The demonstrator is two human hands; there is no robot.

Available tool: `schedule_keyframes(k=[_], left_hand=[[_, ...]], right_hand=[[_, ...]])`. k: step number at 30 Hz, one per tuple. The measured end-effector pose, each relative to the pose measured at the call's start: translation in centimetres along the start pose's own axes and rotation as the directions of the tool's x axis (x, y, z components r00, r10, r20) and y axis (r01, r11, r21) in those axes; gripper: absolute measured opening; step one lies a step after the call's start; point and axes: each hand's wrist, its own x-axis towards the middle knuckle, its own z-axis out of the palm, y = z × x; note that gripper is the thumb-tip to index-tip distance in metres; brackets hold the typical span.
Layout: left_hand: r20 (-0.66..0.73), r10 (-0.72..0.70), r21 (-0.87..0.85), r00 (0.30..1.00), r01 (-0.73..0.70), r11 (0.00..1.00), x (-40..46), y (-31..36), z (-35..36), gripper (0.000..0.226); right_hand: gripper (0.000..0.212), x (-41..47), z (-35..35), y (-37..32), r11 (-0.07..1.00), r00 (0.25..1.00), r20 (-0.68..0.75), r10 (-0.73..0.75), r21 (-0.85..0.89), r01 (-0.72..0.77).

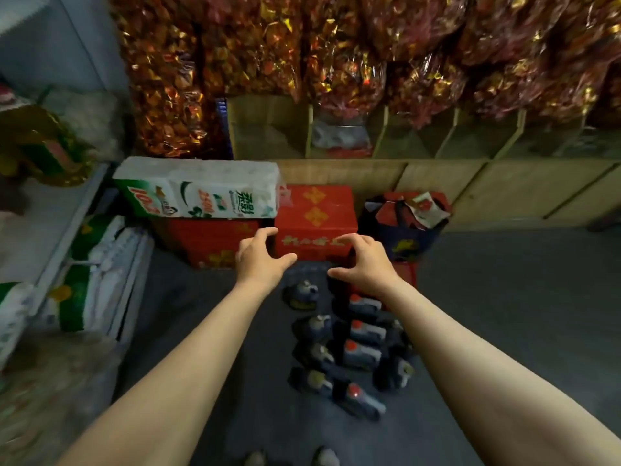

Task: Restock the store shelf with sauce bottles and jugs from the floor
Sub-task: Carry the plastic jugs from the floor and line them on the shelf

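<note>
Several dark sauce bottles and jugs stand clustered on the grey floor below my arms. The jugs (364,332) have red caps and grey handles; the dark bottles (316,327) stand to their left, one bottle (300,295) apart at the far end. My left hand (260,260) and my right hand (364,264) hover above the far end of the cluster, both with fingers spread and curled, holding nothing. A grey shelf (67,216) runs along the left edge.
Red cartons (316,216) sit on the floor beyond my hands, with a white tissue pack (198,188) on top of one. A dark bag (405,227) stands to their right. Wooden bins (437,176) with red-gold candy bags (336,45) line the back. Paper packs (97,280) lean under the left shelf.
</note>
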Motion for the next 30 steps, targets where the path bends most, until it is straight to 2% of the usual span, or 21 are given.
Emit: schedule_keyframes(k=[10, 15, 24, 30], left_hand=[[0.181, -0.099, 0.07, 0.978, 0.088, 0.994, 0.7, -4.7, 6.5, 0.059], [0.191, -0.192, 0.091, 0.963, 0.177, 0.98, -0.9, -7.9, 10.4, 0.06], [0.179, -0.345, 0.107, 0.921, 0.33, 0.938, -5.1, -15.8, 20.0, 0.063], [0.229, -0.396, 0.129, 0.889, 0.376, 0.918, -7.5, -22.7, 25.3, 0.066]], right_hand=[[0.07, -2.1, 6.2, 5.8, 0.985, 0.98, 0.113, 0.161, 0.05, -0.167], [0.073, -2.5, 9.5, 10.0, 0.978, 0.963, 0.202, 0.18, 0.071, -0.198], [0.074, -2.7, 17.2, 18.1, 0.984, 0.934, 0.337, 0.119, 0.087, -0.157], [0.074, -5.7, 25.1, 23.4, 0.963, 0.887, 0.407, 0.219, 0.059, -0.264]])
